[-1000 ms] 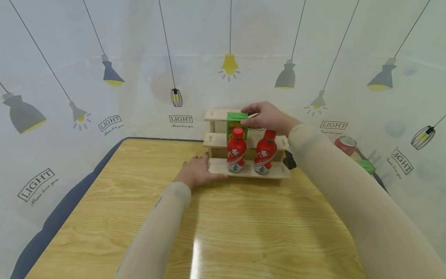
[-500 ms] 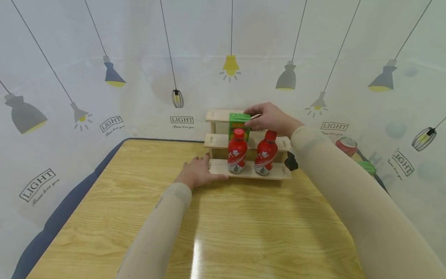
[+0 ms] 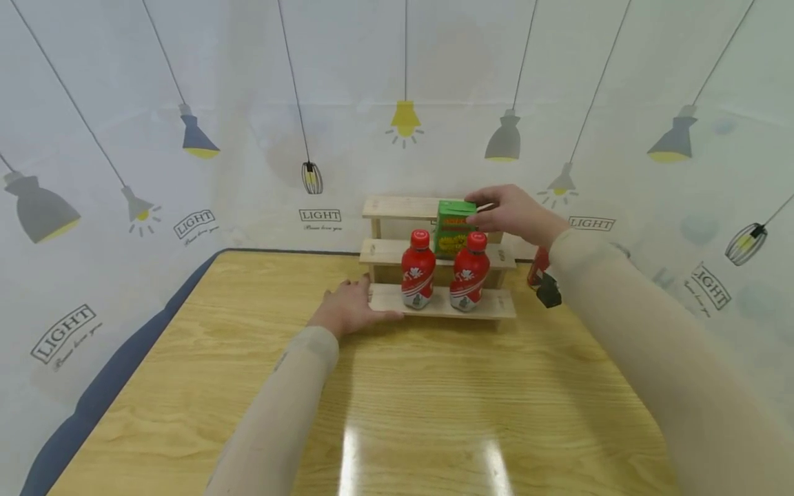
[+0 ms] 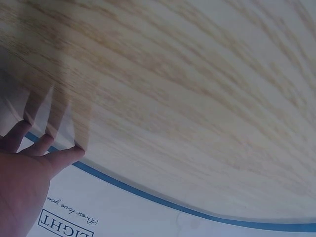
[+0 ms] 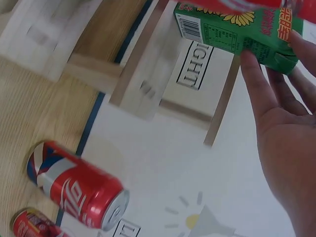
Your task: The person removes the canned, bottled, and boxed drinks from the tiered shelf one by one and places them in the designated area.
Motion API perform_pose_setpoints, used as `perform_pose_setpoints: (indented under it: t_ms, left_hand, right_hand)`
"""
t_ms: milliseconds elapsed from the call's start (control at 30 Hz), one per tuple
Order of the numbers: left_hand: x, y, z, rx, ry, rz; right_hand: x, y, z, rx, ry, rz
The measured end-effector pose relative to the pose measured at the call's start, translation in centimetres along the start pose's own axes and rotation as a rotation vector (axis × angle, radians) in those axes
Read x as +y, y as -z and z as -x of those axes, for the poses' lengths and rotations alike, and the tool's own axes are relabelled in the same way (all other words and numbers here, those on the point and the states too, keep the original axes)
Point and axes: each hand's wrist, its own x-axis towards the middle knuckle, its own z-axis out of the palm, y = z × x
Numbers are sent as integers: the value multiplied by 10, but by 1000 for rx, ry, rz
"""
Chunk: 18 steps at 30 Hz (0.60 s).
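Note:
A green drink carton [image 3: 451,240] stands upright on the middle tier of a small wooden three-tier rack [image 3: 387,251]. My right hand [image 3: 520,213] pinches its upper part between thumb and fingers; the right wrist view shows the carton [image 5: 217,32] with fingertips on its side. On the bottom tier are two red bottles, a left bottle [image 3: 418,272] and a right bottle [image 3: 469,277], the latter just below the carton. Beside the rack's lower left end lies my left hand [image 3: 349,308], fingers spread, thumb along the bottom tier's front edge. Its fingertips touch the tabletop in the left wrist view.
Right of the rack, a red can [image 3: 538,265] is partly hidden by my arm. The right wrist view shows a cola can [image 5: 74,185] and a smaller red can [image 5: 32,224] there. A lamp-printed backdrop [image 3: 260,138] rises behind the wooden table [image 3: 422,399].
My right hand has shifted the green carton rightward along the middle tier, from behind the left bottle to between the two bottles. The left hand has stayed in place.

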Motion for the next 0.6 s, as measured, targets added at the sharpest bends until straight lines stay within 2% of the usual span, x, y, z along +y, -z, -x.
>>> perform_pose_setpoints:
  t_ms: [300,500,600]
  left_hand:
    - [2,3,4,2,-2,4]
    - [2,2,3,0,-3,-2]
    - [2,2,3,-1,-2,-4]
  right_hand:
    - [27,21,21,26,29,7]
    - [34,25,36,39,7,-24]
    - [38,28,43,40,8,2]
